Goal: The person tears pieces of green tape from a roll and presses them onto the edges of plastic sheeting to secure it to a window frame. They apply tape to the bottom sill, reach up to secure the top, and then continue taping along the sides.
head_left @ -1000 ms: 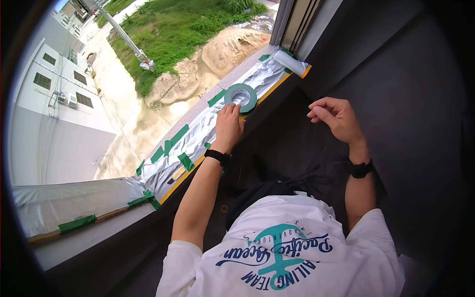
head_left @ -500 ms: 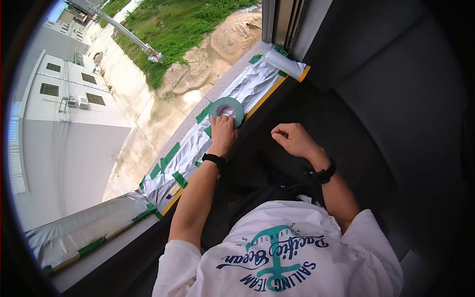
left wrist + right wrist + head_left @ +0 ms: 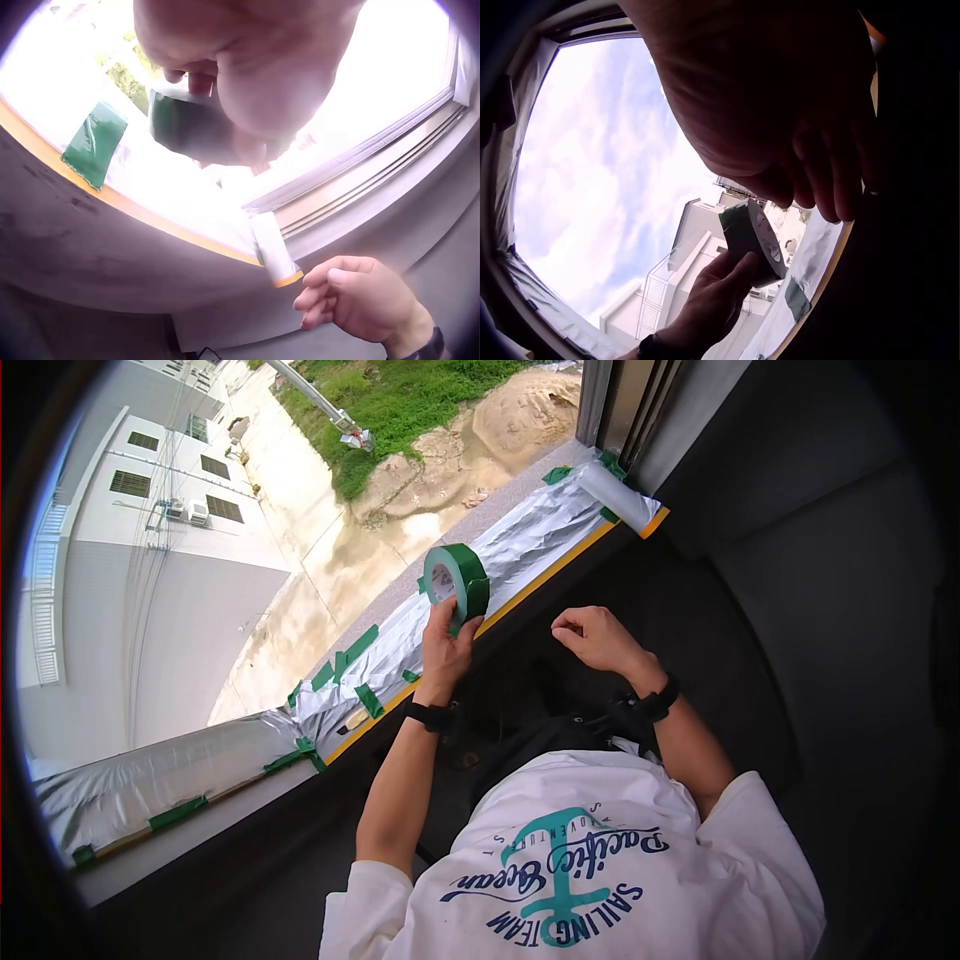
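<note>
My left hand (image 3: 447, 655) grips a wide roll of green tape (image 3: 474, 575) by its lower rim, fingers and thumb around the band. The roll stands on edge over the sill, its pale side facing left; the right wrist view shows the same roll (image 3: 739, 229). Below it, crinkled clear plastic film (image 3: 535, 530) covers the window sill. To the right of the roll, my right hand (image 3: 603, 640) hovers in front of the sill with loosely curled fingers and the thumb near the index finger. Nothing shows in that hand in the left wrist view.
A rolled length of film (image 3: 622, 500) lies at the sill's far end by the window frame (image 3: 600, 410). Green tape strips (image 3: 368, 701) hold the film, and orange-yellow tape (image 3: 530, 592) lines the inner edge. Beyond the sill, the opening looks down on the ground outside.
My left hand has lifted the tape roll from lying flat on the film and tipped it onto its edge. My right hand has come left, closer to the roll.
</note>
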`<state>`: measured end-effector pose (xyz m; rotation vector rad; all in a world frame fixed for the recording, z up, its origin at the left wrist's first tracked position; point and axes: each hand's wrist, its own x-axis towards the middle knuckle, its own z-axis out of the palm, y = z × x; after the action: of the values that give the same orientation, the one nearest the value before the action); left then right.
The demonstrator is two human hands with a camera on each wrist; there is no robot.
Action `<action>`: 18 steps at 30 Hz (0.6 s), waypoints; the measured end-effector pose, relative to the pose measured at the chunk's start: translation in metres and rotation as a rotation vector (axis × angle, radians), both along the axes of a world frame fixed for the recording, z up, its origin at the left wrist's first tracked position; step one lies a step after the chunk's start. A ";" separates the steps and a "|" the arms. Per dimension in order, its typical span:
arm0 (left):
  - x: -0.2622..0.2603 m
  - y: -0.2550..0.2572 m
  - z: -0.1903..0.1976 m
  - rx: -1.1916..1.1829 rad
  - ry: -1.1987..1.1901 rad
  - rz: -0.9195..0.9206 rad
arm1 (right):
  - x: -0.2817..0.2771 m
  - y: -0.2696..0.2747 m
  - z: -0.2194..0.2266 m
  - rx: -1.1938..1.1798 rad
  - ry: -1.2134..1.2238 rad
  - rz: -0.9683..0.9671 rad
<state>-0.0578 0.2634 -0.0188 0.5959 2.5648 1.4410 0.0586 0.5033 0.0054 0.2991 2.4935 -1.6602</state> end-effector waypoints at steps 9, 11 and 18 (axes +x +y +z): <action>0.022 -0.010 0.075 -0.006 0.119 -0.177 | -0.033 -0.036 0.066 -0.032 0.477 -0.059; 0.026 -0.016 0.079 -0.016 0.155 -0.194 | -0.038 -0.041 0.069 -0.001 0.518 -0.026; 0.038 -0.050 0.097 -0.097 0.172 -0.240 | -0.039 -0.080 0.078 -0.125 0.536 -0.013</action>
<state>-0.0195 0.2138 0.0779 1.0122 2.5609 1.2285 0.0191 0.4238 0.0839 -0.1716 2.7157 -2.1196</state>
